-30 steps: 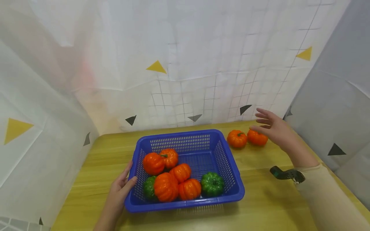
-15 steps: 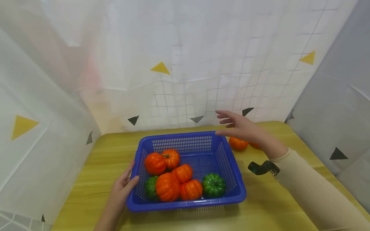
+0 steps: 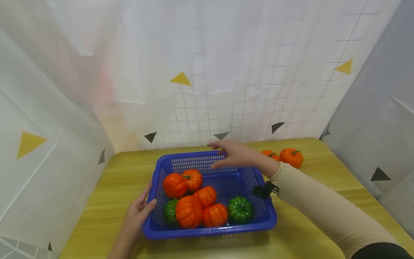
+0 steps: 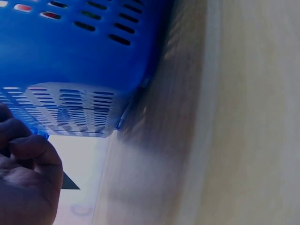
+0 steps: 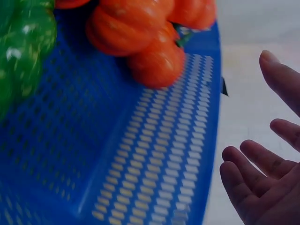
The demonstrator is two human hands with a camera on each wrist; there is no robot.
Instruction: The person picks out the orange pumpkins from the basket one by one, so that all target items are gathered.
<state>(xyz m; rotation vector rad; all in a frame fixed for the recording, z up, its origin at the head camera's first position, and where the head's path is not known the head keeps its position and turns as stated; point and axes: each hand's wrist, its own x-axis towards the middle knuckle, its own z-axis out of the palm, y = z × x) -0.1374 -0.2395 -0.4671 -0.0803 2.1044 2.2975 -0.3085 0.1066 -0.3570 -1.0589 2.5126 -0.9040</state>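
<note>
A blue plastic basket (image 3: 210,230) stands on the table with several orange and green pumpkins inside. Among them are an orange pumpkin (image 3: 189,212), a green pumpkin (image 3: 240,210) at the right and another green pumpkin (image 3: 170,213) at the left. My left hand (image 3: 134,216) holds the basket's left rim, thumb over the edge and fingers along the outer wall; in the left wrist view its fingers look curled. Above the basket's back part is my right hand (image 3: 240,156), fingers spread apart and holding nothing. The right wrist view shows this hand (image 5: 267,173) beside the perforated wall.
Two orange pumpkins lie on the table right of the basket: one (image 3: 291,158) in full view, the other (image 3: 270,154) partly behind my right wrist. White sheeting (image 3: 207,118) with coloured triangles encloses the wooden table (image 3: 110,187) at the back and sides.
My right hand has moved left, from over the two loose pumpkins to above the basket's back part. My left hand stays at the rim. The pumpkins keep their places.
</note>
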